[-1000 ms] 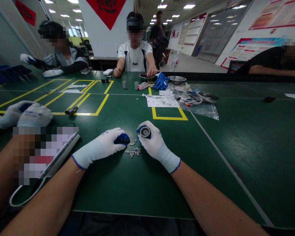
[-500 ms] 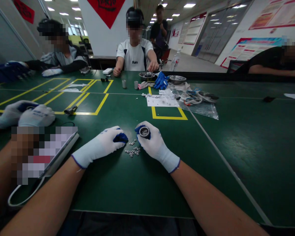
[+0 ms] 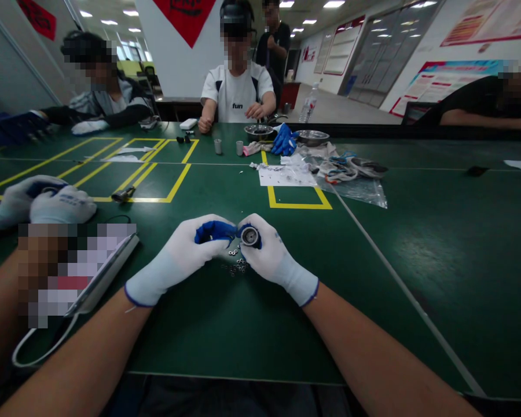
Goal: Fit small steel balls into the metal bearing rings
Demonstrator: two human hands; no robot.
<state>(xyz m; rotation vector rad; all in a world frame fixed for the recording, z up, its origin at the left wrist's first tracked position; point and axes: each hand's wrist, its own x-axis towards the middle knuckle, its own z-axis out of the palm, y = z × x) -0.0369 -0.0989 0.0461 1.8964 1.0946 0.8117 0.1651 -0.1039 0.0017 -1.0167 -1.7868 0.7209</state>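
My right hand (image 3: 264,249), in a white glove with blue palm, is wrapped round a small round metal cup (image 3: 249,236) whose open top faces up. Beside it on the left, my gloved left hand (image 3: 195,246) has its fingers curled, the fingertips close to the cup. Something small may be inside the curled fingers, too small to name. Several small metal nuts (image 3: 240,265) lie on the green table (image 3: 243,324) just below and between the hands.
A co-worker's gloved hands (image 3: 63,202) are at the left, above a white device (image 3: 104,269) with a cable. Further back are a dark metal part (image 3: 123,194), white paper (image 3: 286,176), a plastic bag (image 3: 364,194), blue gloves (image 3: 283,140) and metal bowls (image 3: 313,138).
My left hand has moved right and up, to the cup, its blue palm side now showing more. My right hand has shifted the cup slightly left.
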